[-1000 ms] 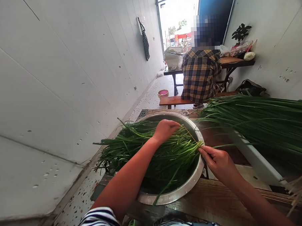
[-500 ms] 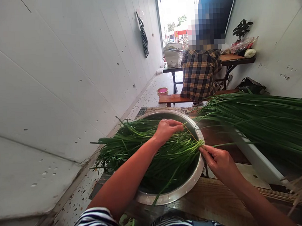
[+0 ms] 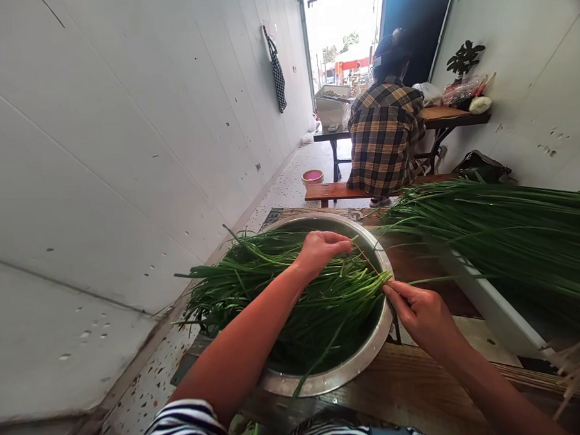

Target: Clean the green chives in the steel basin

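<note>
A wide metal basin (image 3: 377, 342) holds a heap of long, thin green chives (image 3: 284, 301), whose leaves hang over its left rim. Above the heap, my left hand (image 3: 320, 249) is closed, pinching one end of a thin yellow-brown straw strand (image 3: 366, 257). The strand runs taut down to the pale stem ends of a chive bunch (image 3: 370, 286) at the basin's right rim. There my right hand (image 3: 421, 308) is closed, thumb and forefinger pinched on the strand beside the stem ends. How far the strand goes round the bunch is hidden.
More chives (image 3: 512, 233) lie piled on the right over a white container (image 3: 496, 308). The basin stands on a wooden table (image 3: 412, 379). Ahead, a person in a plaid shirt (image 3: 387, 136) sits on a bench (image 3: 334, 191). A wall (image 3: 124, 154) runs along the left.
Both hands and the strand stay in nearly the same place. The view has shifted very slightly, and the seated person's head appears a little lower.
</note>
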Action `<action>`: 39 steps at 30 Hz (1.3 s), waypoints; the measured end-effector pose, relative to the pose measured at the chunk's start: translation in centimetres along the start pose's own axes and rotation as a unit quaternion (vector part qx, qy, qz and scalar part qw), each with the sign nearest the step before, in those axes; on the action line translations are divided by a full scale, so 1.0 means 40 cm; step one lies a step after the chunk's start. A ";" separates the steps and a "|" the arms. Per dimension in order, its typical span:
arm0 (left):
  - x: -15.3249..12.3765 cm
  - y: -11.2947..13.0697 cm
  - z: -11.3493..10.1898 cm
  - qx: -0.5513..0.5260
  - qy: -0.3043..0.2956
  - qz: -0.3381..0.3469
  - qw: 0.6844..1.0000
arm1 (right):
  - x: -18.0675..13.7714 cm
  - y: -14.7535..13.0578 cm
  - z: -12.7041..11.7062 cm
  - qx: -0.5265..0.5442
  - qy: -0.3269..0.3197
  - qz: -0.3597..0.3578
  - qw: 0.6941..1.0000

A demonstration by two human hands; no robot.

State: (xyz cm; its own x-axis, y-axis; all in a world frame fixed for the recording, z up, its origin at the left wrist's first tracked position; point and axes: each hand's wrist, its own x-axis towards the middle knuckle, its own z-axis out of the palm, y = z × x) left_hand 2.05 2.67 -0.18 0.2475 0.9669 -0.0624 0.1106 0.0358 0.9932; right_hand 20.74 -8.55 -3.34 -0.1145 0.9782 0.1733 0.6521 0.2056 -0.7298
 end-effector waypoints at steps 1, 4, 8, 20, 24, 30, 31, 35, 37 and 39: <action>0.001 0.000 0.000 -0.005 0.000 -0.003 1.000 | 0.000 -0.001 0.000 0.001 0.000 0.000 1.000; 0.001 0.000 0.000 -0.016 -0.003 -0.009 1.000 | 0.001 -0.002 0.001 0.002 -0.002 0.001 1.000; -0.001 0.004 0.001 -0.023 -0.001 -0.008 1.000 | 0.001 0.004 0.002 0.003 -0.006 -0.004 1.000; 0.001 0.001 0.001 -0.041 -0.005 -0.012 0.999 | 0.002 0.002 0.001 -0.010 -0.002 -0.006 1.000; -0.001 0.004 0.001 -0.039 -0.003 -0.010 0.999 | 0.001 0.000 0.000 -0.015 0.002 -0.008 1.000; 0.001 -0.001 0.001 -0.044 -0.002 -0.014 0.999 | 0.000 0.001 0.001 -0.025 0.007 -0.009 1.000; 0.002 -0.002 0.001 -0.044 -0.001 -0.015 0.999 | 0.001 0.001 0.001 -0.025 0.007 -0.008 1.000; 0.002 -0.007 0.001 -0.033 -0.004 -0.009 0.999 | 0.002 0.004 0.003 -0.016 0.002 -0.006 1.000; 0.001 -0.007 0.001 -0.034 -0.012 -0.008 0.999 | 0.002 0.004 0.003 -0.016 0.002 -0.004 1.000; 0.001 -0.006 0.000 -0.038 -0.016 -0.008 0.999 | 0.002 0.004 0.003 -0.018 0.003 -0.006 1.000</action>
State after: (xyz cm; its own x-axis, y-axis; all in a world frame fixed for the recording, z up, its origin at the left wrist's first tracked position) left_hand 2.02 2.69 -0.43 0.2770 0.9575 -0.0806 0.0425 0.0716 0.9965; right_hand 20.74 -8.43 -3.51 -0.1178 0.9756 0.1853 0.6780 0.2154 -0.7028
